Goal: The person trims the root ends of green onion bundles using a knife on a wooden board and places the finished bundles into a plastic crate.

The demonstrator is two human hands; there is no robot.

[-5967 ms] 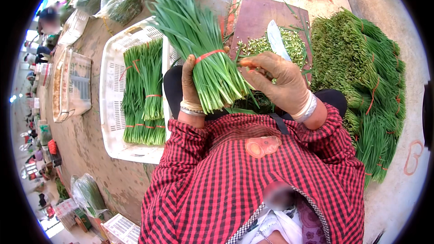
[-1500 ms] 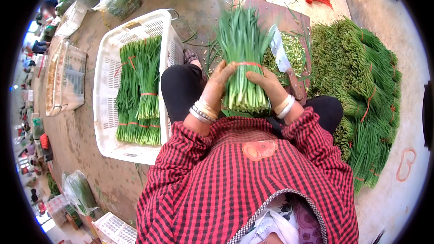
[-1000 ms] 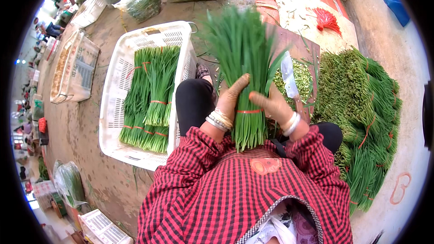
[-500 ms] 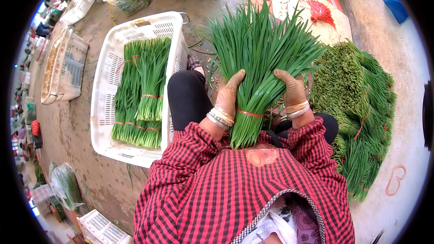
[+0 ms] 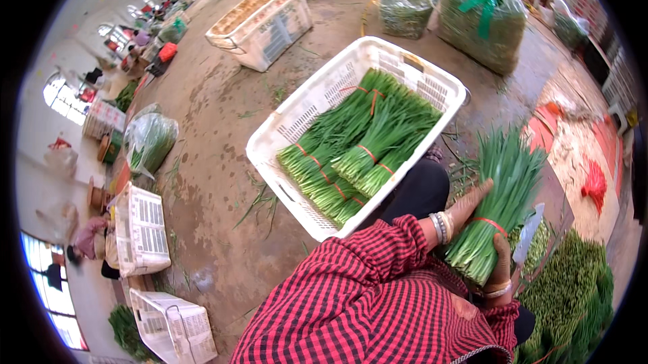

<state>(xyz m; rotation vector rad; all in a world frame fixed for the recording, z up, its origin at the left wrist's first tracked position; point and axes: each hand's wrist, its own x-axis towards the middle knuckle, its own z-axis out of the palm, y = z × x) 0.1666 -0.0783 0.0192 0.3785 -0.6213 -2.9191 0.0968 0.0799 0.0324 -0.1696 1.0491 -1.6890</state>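
Note:
A bundle of green chives [image 5: 511,165], bound by a red band [image 5: 491,224], is held between my two hands over my lap, its pale cut ends toward me. My left hand [image 5: 471,205] is wrapped round its left side, just above the band. My right hand [image 5: 501,263] grips it low on the right, near the cut ends. Beside the right hand shows a pale, flat blade-like piece [image 5: 528,232], its lower end hidden. To the left stands a white plastic crate [image 5: 287,199] holding several banded chive bundles [image 5: 361,138].
A large pile of chives [image 5: 567,296] lies at the lower right. Red ties [image 5: 594,187] rest on a sheet beyond it. Stuffed plastic bags [image 5: 482,23] stand at the back, another crate [image 5: 263,26] at the far left. A person [image 5: 88,246] is in the left distance.
My view has turned left, so the crate appears more central. The bundle has shifted right in view; my right hand has moved from its leafy side down toward the cut ends.

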